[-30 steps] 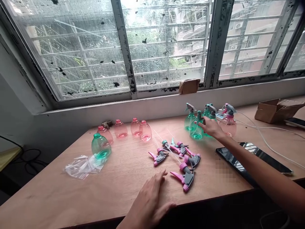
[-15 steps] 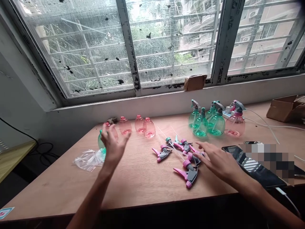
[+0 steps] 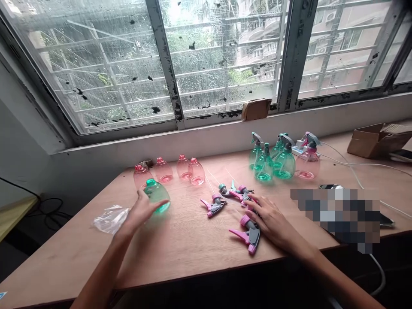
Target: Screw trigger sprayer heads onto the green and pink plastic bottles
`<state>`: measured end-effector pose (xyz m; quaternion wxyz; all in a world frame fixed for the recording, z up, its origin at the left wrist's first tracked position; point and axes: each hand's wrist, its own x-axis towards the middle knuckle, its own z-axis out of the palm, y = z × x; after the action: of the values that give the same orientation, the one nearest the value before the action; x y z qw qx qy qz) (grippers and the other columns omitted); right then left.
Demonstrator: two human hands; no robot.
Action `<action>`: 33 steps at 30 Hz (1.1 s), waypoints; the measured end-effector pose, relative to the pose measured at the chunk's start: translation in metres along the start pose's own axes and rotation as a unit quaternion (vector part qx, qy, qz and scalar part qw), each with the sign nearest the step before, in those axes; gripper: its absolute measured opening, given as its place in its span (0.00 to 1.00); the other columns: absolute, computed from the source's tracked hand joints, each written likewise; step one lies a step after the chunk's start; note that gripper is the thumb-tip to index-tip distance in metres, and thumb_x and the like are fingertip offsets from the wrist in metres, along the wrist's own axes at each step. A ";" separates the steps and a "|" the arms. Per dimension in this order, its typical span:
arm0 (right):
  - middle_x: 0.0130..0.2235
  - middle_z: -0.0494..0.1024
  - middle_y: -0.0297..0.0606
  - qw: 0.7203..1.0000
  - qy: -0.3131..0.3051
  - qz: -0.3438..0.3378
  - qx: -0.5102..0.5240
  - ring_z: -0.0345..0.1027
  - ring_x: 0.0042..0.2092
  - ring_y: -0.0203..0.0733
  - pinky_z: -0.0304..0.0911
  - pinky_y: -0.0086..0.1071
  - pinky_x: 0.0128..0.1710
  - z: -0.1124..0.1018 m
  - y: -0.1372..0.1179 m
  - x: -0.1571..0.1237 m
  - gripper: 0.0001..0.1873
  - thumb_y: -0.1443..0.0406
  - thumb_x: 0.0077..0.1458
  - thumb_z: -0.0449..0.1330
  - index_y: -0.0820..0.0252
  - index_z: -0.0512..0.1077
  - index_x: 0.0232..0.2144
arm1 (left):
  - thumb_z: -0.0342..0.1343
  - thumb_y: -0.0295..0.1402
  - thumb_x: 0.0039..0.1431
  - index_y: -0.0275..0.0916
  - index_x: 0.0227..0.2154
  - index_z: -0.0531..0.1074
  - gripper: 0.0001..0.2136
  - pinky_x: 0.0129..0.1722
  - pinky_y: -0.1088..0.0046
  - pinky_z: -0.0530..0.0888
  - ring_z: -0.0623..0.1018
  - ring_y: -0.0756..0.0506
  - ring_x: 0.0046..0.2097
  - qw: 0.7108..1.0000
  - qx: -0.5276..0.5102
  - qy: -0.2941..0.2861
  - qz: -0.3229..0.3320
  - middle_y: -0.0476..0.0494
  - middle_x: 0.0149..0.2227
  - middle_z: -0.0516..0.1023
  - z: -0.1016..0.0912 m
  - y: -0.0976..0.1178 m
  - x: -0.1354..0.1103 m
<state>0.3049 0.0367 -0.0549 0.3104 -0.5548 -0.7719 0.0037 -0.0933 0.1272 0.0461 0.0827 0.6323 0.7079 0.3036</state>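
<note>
My left hand grips a translucent green bottle by its side, slightly tilted, with its neck uncapped. My right hand reaches over the pile of spray heads, its fingers stretched and apart, partly hiding one. A pink and grey spray head lies in front of that hand. Farther left is another pink and grey spray head. Behind them a green-collared spray head rests among the pile, thin clear tubes pointing toward the window.
Several open pink bottles stand along the back left. Assembled green spray bottles and a pink spray bottle stand at the back right. Clear plastic bags lie at left. A cardboard box and white cables are at far right.
My left hand has taken hold of the green bottle and brought it forward and right, away from the plastic bags. My right hand has moved left and down over the spray heads.
</note>
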 end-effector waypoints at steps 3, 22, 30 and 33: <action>0.64 0.71 0.48 1.000 0.004 0.002 -0.001 0.62 0.65 0.56 0.61 0.56 0.62 0.001 -0.001 0.000 0.19 0.59 0.72 0.48 0.53 0.73 0.57 | 0.65 0.49 0.52 0.31 0.60 0.51 0.42 0.60 0.45 0.70 0.71 0.24 0.63 0.998 -0.050 -0.038 0.019 0.18 0.62 0.67 0.021 0.009 -0.042; 0.54 0.76 0.43 0.960 -0.234 -0.105 -0.113 0.75 0.49 0.49 0.74 0.47 0.48 0.013 -0.019 0.155 0.16 0.61 0.67 0.62 0.59 0.72 0.54 | 0.62 0.50 0.61 0.46 0.68 0.50 0.39 0.68 0.47 0.62 0.69 0.31 0.67 0.938 -0.220 -0.209 0.169 0.33 0.65 0.68 0.061 0.042 -0.135; 0.54 0.74 0.49 0.989 -0.090 -0.101 -0.064 0.71 0.53 0.53 0.68 0.50 0.53 0.003 -0.035 0.155 0.24 0.73 0.67 0.56 0.59 0.67 0.63 | 0.62 0.51 0.60 0.47 0.72 0.37 0.48 0.72 0.46 0.51 0.53 0.32 0.74 0.933 -0.238 -0.218 0.159 0.31 0.74 0.50 0.074 0.031 -0.131; 0.59 0.69 0.48 0.991 -0.016 -0.134 -0.025 0.66 0.57 0.50 0.64 0.44 0.57 -0.014 -0.052 0.127 0.36 0.81 0.62 0.49 0.51 0.60 0.68 | 0.63 0.49 0.59 0.47 0.72 0.33 0.50 0.73 0.46 0.48 0.50 0.34 0.75 0.929 -0.248 -0.228 0.155 0.31 0.75 0.46 0.073 0.031 -0.129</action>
<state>0.2426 0.1206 0.0348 0.2813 -0.4540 -0.8441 -0.0481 -0.0061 0.0291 -0.0302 0.3474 0.7457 0.4657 0.3262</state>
